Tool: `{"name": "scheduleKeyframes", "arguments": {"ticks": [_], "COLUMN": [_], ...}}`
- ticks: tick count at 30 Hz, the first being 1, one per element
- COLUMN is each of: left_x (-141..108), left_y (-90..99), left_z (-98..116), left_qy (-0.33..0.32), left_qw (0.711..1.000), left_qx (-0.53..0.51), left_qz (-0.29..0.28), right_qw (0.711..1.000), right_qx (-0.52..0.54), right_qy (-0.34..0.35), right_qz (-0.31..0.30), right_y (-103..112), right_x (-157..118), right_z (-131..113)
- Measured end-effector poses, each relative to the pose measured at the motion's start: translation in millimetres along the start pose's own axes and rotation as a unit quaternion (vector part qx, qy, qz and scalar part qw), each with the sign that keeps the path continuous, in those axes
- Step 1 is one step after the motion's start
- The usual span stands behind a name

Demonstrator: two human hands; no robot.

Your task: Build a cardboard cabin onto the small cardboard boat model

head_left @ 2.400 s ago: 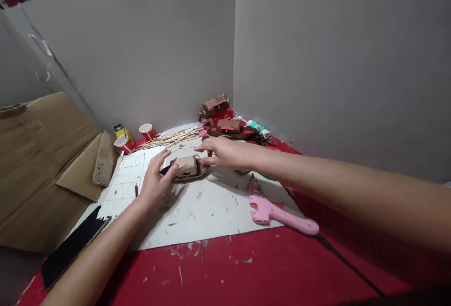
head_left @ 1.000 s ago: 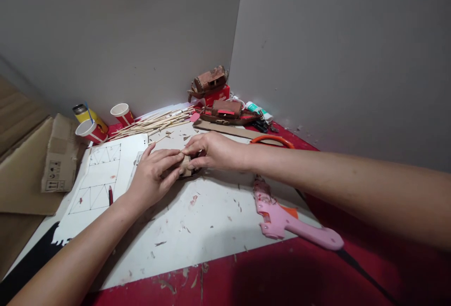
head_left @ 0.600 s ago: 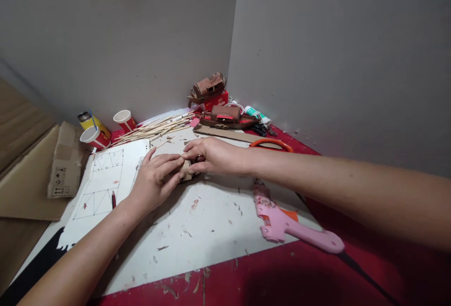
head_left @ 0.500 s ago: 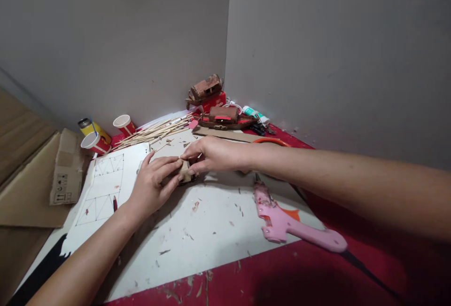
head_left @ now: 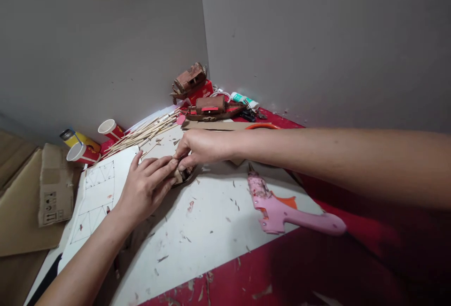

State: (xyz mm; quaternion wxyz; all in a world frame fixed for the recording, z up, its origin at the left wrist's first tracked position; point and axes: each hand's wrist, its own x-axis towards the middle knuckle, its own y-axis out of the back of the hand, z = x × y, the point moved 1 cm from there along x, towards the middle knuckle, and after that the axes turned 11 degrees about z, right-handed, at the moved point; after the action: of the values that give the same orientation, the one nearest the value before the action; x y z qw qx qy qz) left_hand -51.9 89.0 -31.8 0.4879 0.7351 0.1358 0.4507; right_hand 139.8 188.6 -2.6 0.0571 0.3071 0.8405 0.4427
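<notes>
On the white board [head_left: 200, 249], between your two hands, the small model [head_left: 185, 177] is lying, and only a little of it is showing, because your fingers are covering the rest. What could be going wrong first is the pressing: both hands are working on one small spot, so if one is pushing harder than the other, the thin cardboard may be bending, or the model may be sliding on the board. The brown scraps [head_left: 162, 259], which are lying loose around, could also be getting under it and making it rock. Another danger is the pink glue gun [head_left: 282, 214]: its nozzle [head_left: 251, 167] is pointing toward your right forearm [head_left: 299, 153] and is sitting very near to it in this view. Whether it is hot, you cannot be telling from here, but a lowered arm could be touching it.

Your left hand [head_left: 144, 188] is lying half spread, with the fingers reaching over the model and the thumb bending along its near side, so it seems to be gripping it lightly. Your right hand [head_left: 202, 146] is drawing thumb and fingertips close together, apparently pinching the model's upper edge; whether a small loose piece is sitting between them, the fingers are hiding.
</notes>
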Motion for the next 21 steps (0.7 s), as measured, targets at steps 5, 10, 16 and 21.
{"name": "scheduleKeyframes", "arguments": {"ticks": [5,10,16,21], "left_x": [0.9,0.3,1.7,0.1], "left_y": [-1.9,-1.3,-1.1,-1.3], "left_z": [-1.3,0.3,1.6,0.0], "left_qy": [-0.005,-0.004,-0.005,0.004], "left_qw": [1.0,1.0,1.0,1.0], "left_qx": [-0.002,-0.002,-0.004,-0.001], "left_qz": [0.01,0.008,0.01,0.003], "right_qw": [1.0,1.0,1.0,1.0], "right_qx": [-0.008,-0.018,-0.014,-0.004], "right_qy": [0.002,0.005,0.0,0.002], "right_qz": [-0.006,-0.002,-0.001,-0.003], "right_y": [-0.6,-1.8,-3.1,-2.5], "right_x": [1.5,1.1,0.8,0.2], "right_z": [2.2,5.3,6.9,5.9]}}
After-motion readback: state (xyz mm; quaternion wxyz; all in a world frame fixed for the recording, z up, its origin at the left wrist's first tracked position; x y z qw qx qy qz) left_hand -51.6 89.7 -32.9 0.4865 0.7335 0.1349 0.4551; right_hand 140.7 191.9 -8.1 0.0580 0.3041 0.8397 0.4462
